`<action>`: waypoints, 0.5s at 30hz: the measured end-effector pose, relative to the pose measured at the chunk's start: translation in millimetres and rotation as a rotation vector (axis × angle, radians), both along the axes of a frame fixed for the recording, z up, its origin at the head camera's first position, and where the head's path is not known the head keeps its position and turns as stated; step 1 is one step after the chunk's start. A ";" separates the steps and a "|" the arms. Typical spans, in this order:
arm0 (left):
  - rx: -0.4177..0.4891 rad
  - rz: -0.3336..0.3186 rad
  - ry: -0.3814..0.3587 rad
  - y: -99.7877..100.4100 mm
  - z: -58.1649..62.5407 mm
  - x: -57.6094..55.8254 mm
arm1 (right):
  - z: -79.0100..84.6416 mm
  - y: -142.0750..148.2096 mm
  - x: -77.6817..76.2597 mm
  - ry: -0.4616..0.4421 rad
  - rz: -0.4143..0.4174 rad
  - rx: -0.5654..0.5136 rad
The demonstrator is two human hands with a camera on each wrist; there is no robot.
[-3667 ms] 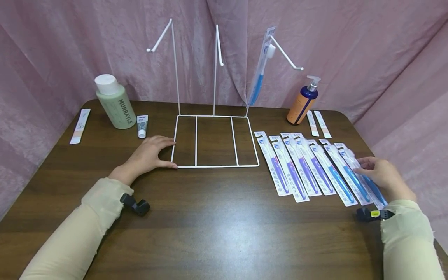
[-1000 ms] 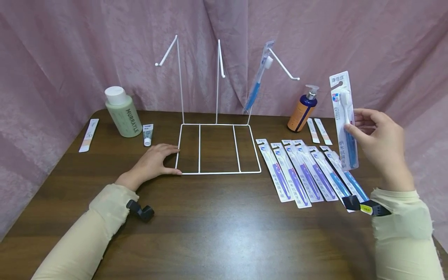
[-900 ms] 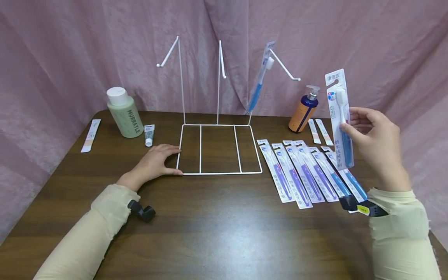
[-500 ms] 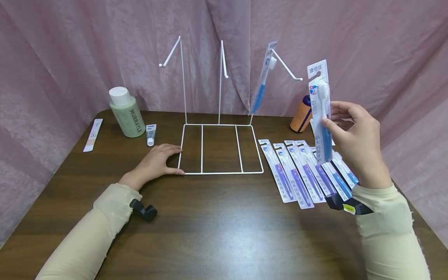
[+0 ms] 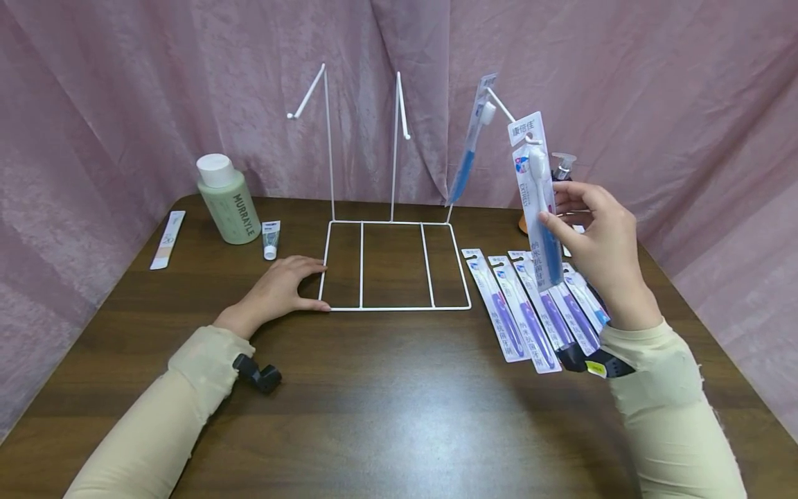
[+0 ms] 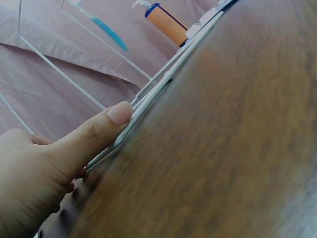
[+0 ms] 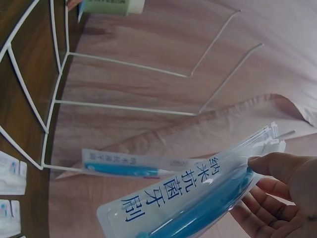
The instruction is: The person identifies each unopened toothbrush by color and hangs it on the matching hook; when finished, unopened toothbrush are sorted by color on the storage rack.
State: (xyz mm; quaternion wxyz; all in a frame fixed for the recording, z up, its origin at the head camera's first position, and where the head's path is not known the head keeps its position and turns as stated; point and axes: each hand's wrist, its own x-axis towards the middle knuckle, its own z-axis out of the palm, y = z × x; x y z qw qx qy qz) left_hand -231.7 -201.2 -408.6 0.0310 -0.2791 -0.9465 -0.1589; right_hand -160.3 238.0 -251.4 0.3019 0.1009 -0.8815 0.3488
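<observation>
My right hand [image 5: 601, 239] pinches a blue toothbrush in its clear-and-white package [image 5: 530, 197], held upright by its right edge. The package's hanging slot lies at the tip of the rack's right hook; the tip shows there, but how far it passes through I cannot tell. Farther back on that hook hangs another packaged blue toothbrush [image 5: 469, 149]. My left hand [image 5: 274, 294] rests at the near left corner of the white wire rack [image 5: 393, 308]. Its thumb [image 6: 119, 114] lies on the front bar and its fingers touch the left bar.
Several packaged toothbrushes [image 5: 495, 305] lie in a row right of the rack, some under my right arm. The orange pump bottle [image 5: 564, 166] is mostly hidden behind my right hand. At left are a green bottle [image 5: 229, 204], a small tube [image 5: 271, 239] and a flat sachet [image 5: 167, 239].
My right hand picked up the end toothbrush package from the row, raised it, and carried it left to the right hook's tip. My left hand stays at the rack's corner.
</observation>
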 end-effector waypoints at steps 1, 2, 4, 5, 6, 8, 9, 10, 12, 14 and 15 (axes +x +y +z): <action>0.002 -0.001 0.000 0.1 0.0 0.1 | -0.9 -1.5 -0.7 -0.002 -0.001 0.007; 0.002 -0.001 0.001 0.1 -0.1 0.0 | -1.8 -2.9 -1.6 -0.006 -0.005 0.012; 0.003 -0.001 0.004 0.0 -0.2 0.0 | -3.4 -5.9 -3.6 -0.008 -0.010 0.013; 0.004 -0.002 0.006 0.0 -0.3 -0.1 | -4.5 -7.4 -5.3 -0.006 -0.011 0.010; 0.006 -0.002 0.007 -0.1 -0.3 -0.1 | -5.6 -8.9 -7.1 0.000 -0.010 0.004; 0.011 -0.005 0.009 -0.2 -0.6 -0.1 | -7.7 -11.4 -11.2 0.017 -0.013 -0.002; 0.014 -0.008 0.011 -0.3 -0.6 0.0 | -8.8 -12.7 -13.4 0.025 -0.014 -0.007; 0.018 -0.010 0.012 -0.4 -0.7 0.1 | -9.8 -14.0 -15.9 0.031 -0.018 -0.009; 0.023 -0.014 0.016 -0.7 -1.1 0.3 | -11.8 -16.5 -21.0 0.035 -0.027 -0.019; 0.027 -0.019 0.022 -0.9 -1.5 0.8 | -13.6 -19.4 -26.4 0.035 -0.036 -0.036; 0.028 -0.020 0.024 -1.1 -1.7 0.9 | -14.6 -20.9 -29.4 0.034 -0.036 -0.047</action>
